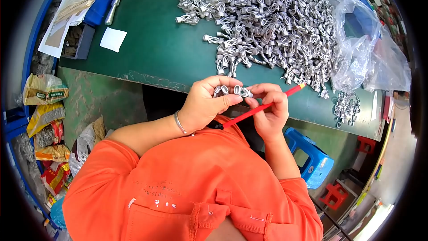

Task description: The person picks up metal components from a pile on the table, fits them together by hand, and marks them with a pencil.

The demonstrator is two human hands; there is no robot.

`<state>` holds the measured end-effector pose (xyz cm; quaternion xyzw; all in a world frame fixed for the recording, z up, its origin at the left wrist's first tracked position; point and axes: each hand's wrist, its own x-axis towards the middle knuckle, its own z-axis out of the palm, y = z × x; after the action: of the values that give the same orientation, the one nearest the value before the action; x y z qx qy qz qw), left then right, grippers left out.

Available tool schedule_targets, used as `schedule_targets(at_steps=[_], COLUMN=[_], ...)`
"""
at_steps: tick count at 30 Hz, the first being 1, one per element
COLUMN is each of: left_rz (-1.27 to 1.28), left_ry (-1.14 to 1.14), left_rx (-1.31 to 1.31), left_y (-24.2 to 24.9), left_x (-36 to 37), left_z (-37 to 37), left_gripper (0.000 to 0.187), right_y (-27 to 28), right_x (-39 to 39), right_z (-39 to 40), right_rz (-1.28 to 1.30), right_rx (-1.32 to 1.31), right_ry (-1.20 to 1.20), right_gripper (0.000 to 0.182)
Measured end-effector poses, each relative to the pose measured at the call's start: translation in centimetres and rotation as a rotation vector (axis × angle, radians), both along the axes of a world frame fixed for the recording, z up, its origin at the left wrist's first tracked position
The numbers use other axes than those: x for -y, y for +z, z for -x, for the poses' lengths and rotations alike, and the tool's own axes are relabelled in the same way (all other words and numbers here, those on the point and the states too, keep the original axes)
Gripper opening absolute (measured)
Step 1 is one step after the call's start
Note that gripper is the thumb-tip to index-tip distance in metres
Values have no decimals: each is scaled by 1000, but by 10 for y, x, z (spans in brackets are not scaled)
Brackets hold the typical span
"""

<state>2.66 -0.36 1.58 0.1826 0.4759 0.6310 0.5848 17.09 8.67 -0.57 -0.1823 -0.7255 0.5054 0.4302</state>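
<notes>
Near the table's front edge, my left hand (206, 97) is closed on a couple of small silver metal fittings (221, 91), each with a loop and a ribbed end. Another fitting (242, 91) lies between the fingertips of both hands. My right hand (270, 109) is closed around a long red pen-shaped tool (249, 115), with a yellowish tip pointing up and right and a dark lower end. Its thumb and forefinger also touch that fitting's ribbed end. A large heap of similar fittings (267, 22) covers the table beyond my hands.
On the green table (165, 49) lie a white paper piece (113, 39), clear plastic bags (356, 58) and a small pile of metal parts (346, 108) at right. Blue bins (101, 6) stand at left. A blue stool (314, 163) is below.
</notes>
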Motion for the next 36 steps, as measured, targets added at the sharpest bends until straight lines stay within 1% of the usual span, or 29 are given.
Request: schedule_targets(at_steps=[1, 3, 4, 5, 6, 7, 8, 9, 10, 12, 13, 14, 15, 17, 18, 20, 25, 27, 28, 29, 31, 32, 33, 35, 36], left_rz=[1, 14, 14, -20, -53, -53, 10, 73, 39, 212, 284, 310, 356, 423, 425, 287, 406, 371, 371, 321, 214, 170, 172, 76, 72], left_ry=[0, -42, -43, -48, -53, -51, -65, -78, -167, -292, -344, -368, -378, -327, -332, -251, -250, -338, -340, -455, -672, -590, -591, -338, -230], left_rx=[0, 78, 78, 144, 209, 208, 344, 477, 564, 501, 466, 498, 526, 566, 566, 670, 596, 332, 335, 161, -190, -149, -149, 2, -3], left_y=[-1, -2, -4, -6, -8, -6, -3, -1, -10, -12, -17, -25, -27, -38, -46, -61, -58, -58, -55, -49, -32, -26, -19, -3, 2], left_x=[1, 3, 4, 6, 7, 9, 10, 12, 18, 29, 35, 41, 45, 49, 50, 50, 37, 35, 34, 34, 32, 32, 29, 22, 19], left_z=[0, 2, 3, 4, 7, 9, 13, 18, 25, 36, 39, 41, 43, 46, 44, 40, 30, 26, 26, 27, 29, 26, 24, 20, 18], left_gripper=[24, 23, 23, 20, 17, 17, 16, 17, 17, 18, 19, 21, 24, 27, 27, 29, 33, 40, 40, 37, 33, 28, 28, 27, 25], right_y=[2, 8, 8, 9, 12, 13, 12, 10, 4, 0, 0, -1, -2, -2, -2, -6, 0, 0, -4, -1, 14, 15, 15, 11, 10], right_x=[1, 2, 2, 2, 1, 0, -1, -4, -7, -12, -13, -15, -16, -15, -15, -15, -16, -14, -16, -15, -14, -14, -13, -11, -9], right_z=[1, 4, 3, 2, 1, 0, 0, -1, 1, 6, 9, 14, 17, 27, 31, 38, 30, 23, 18, 14, 5, 2, -1, -4, -4], right_rz=[1, -205, -251, -251, -227, -202, -149, -109, -88, -37, -38, -95, -152, -245, -292, -385, -360, 25, 232, 468, 705, 735, 765, 799, 800], right_rx=[0, -2, 8, 8, -23, -55, -57, 0, 49, 157, 149, 192, 238, 294, 345, 408, 416, 310, 186, 35, 51, 25, -4, -104, -104], right_ry=[0, -52, -59, -59, -4, 52, 32, -16, -76, -160, -156, -143, -132, -129, -137, -156, -149, -172, -106, -11, 18, 55, 91, 187, 189], right_gripper=[31, 33, 35, 35, 35, 36, 35, 32, 30, 26, 26, 26, 26, 28, 28, 27, 22, 21, 20, 20, 19, 20, 20, 20, 20])
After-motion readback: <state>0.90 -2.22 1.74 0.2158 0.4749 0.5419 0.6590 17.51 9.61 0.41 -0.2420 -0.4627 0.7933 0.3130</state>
